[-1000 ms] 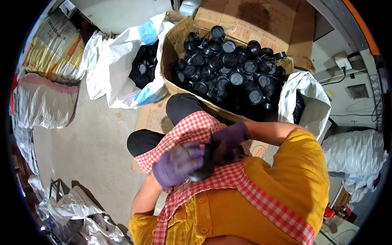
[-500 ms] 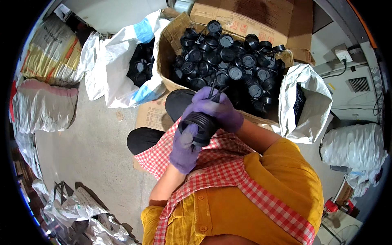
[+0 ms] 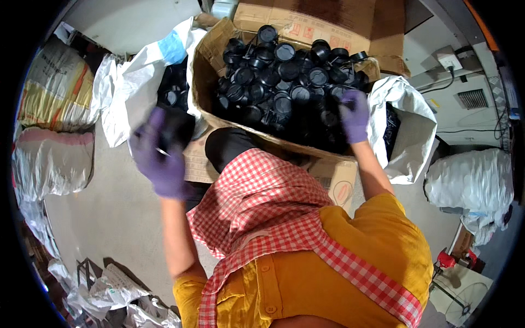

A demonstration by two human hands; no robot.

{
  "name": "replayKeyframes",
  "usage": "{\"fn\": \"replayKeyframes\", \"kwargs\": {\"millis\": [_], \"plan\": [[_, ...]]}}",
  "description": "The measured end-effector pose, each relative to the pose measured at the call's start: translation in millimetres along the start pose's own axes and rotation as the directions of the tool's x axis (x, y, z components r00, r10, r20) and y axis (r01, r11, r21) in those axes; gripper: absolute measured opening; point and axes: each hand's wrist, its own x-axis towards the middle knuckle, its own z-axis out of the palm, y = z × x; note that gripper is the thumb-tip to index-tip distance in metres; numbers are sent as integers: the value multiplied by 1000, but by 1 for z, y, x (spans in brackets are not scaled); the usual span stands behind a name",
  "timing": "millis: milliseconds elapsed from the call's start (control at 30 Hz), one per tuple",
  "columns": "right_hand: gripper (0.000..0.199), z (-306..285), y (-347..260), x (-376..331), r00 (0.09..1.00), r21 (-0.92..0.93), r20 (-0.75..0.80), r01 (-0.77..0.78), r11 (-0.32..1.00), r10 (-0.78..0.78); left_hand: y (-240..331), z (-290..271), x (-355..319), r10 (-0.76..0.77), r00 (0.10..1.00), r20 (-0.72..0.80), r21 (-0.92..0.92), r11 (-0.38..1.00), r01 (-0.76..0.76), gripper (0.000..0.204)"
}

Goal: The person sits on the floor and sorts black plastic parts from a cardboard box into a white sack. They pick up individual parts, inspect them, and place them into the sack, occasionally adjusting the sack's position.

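Observation:
Both my hands wear purple gloves. My left hand (image 3: 158, 156) is out to the left, shut on a black round plastic part (image 3: 176, 127), close to the open white sack (image 3: 131, 87) that holds more black parts. Over on the right, my right hand (image 3: 354, 116) reaches into the cardboard box (image 3: 210, 52) and rests among the piled black round parts (image 3: 284, 71); its fingers are blurred and what they grip cannot be made out. A red-and-white checked cloth (image 3: 262, 202) lies over my lap.
A second white sack (image 3: 407, 136) stands to the right of the box. Filled sacks (image 3: 52, 164) lie at the left on the concrete floor (image 3: 109, 218). More bagged goods (image 3: 473, 186) sit at the right, crumpled plastic (image 3: 104, 295) at the lower left.
My hands were together on one black part in front of my chest. They have since parted: the left carried the part out toward the left sack, the right went into the box.

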Motion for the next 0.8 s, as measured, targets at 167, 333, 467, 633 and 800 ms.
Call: {"fn": "replayKeyframes", "kwargs": {"millis": [167,333,467,633,800], "plan": [[38,-92,113,0,871,-188,-345,-428,884,348,-53,37,-7,-199,976,88,136,973,186,73],[66,-134,188,-55,490,-855,-106,-489,172,865,-9,83,-55,-100,984,145,-74,991,112,56],[33,-125,156,-31,869,-736,-145,-414,535,474,-3,100,-86,-140,966,219,-54,986,155,44],[25,-59,60,28,987,-337,115,144,930,-111,-2,105,-89,-165,948,271,-55,981,187,30],[76,24,96,32,652,-735,506,-17,678,564,-5,104,-86,-111,967,230,-67,989,129,25]]}}
